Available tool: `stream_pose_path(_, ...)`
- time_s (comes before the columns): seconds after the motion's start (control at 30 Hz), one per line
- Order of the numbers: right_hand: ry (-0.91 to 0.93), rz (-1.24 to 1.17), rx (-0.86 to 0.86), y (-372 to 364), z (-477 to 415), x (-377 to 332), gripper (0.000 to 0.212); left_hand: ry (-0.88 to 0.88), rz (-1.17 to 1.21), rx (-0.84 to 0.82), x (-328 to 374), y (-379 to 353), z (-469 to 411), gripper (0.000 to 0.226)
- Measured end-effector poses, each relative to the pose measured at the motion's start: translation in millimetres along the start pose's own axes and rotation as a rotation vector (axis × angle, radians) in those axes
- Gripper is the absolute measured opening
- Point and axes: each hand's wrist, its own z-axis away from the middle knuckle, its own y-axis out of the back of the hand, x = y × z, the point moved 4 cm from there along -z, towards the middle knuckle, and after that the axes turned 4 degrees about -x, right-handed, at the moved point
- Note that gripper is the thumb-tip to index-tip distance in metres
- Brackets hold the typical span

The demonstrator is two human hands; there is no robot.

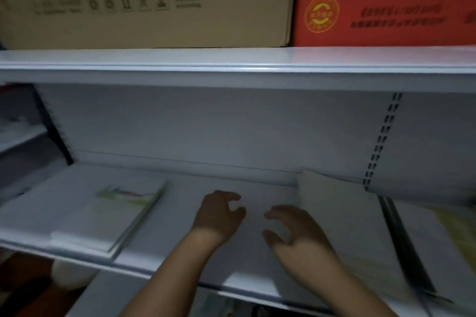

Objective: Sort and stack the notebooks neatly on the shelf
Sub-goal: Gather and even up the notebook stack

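both hands hang low over the bare middle of the white shelf (167, 244), between two lots of notebooks. the left hand (219, 213) has its fingers loosely curled and grips nothing. the right hand (296, 231) is spread wider, fingers half bent, also empty. its outer edge is just beside or brushing the pale notebook stack (345, 226) at its 3 o'clock; blur hides which. the green-covered notebook stack (116, 213) lies flat at 9 o'clock from the left hand, apart from it, roughly square to the shelf's front lip. a yellowish notebook (456, 229) lies beyond a dark divider (401, 244) at the far 3 o'clock side. at 12 o'clock, on the board above, stand a brown cardboard box (144, 0) and a red carton (386, 0). the hands look poised between grabs, likely ready to draw the pale stack, which seems to sit askew, toward the open middle to square it up. the sorting looks only partly done
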Motion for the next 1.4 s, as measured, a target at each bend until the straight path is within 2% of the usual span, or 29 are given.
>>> stream_pose_path(0.07,-0.039,-0.011,-0.135,-48,-14,-18,0.046,0.074,0.004,0.031,-41,33,-2,0.036)
stream_pose_path(0.13,-0.054,0.002,-0.198,-81,-27,-41,0.036,0.127,-0.031,0.077,-84,72,-1,0.034)
stream_pose_path(0.2,-0.036,0.008,-0.214,-109,-41,-64,0.038,0.190,-0.067,0.156,-130,115,-3,0.032)
stream_pose_path(0.27,-0.094,-0.092,-0.271,-138,-56,-86,0.044,0.301,-0.072,0.194,-178,154,-5,0.036)
stream_pose_path(0.37,-0.192,-0.217,-0.354,-177,-77,-110,0.054,0.487,-0.138,0.061,-228,186,-10,0.054)
stream_pose_path(0.47,-0.193,-0.181,-0.349,-203,-97,-129,0.055,0.450,-0.149,-0.061,-238,190,-21,0.058)
stream_pose_path(0.57,-0.176,-0.200,-0.285,-216,-115,-143,0.027,0.328,-0.150,-0.111,-228,184,-28,0.054)
stream_pose_path(0.67,-0.229,-0.269,-0.201,-219,-125,-141,0.034,0.466,0.177,-0.034,-246,186,-39,0.076)
stream_pose_path(0.77,-0.287,-0.283,-0.122,-206,-119,-122,0.040,0.524,0.412,-0.134,-244,171,-48,0.074)
stream_pose_path(0.9,-0.318,-0.429,-0.031,-178,-102,-87,0.041,0.444,0.574,-0.227,-209,136,-54,0.035)
stream_pose_path(0.97,-0.303,-0.472,0.034,-164,-90,-71,0.040,0.383,0.624,-0.231,-187,116,-54,0.029)
stream_pose_path(1.07,-0.310,-0.538,0.188,-141,-72,-47,0.053,0.281,0.560,-0.126,-152,90,-49,0.034)
stream_pose_path(1.13,-0.344,-0.592,0.304,-124,-66,-31,0.057,0.167,0.620,-0.094,-131,76,-47,0.034)
stream_pose_path(1.23,-0.326,-0.722,0.427,-90,-71,-20,0.048,-0.039,0.741,-0.041,-98,67,-44,0.038)
stream_pose_path(1.3,-0.228,-0.712,0.430,-64,-74,-26,0.043,-0.160,0.779,0.007,-79,64,-39,0.043)
stream_pose_path(1.4,-0.064,-0.647,0.480,-32,-66,-44,0.023,-0.314,0.808,0.080,-62,58,-28,0.047)
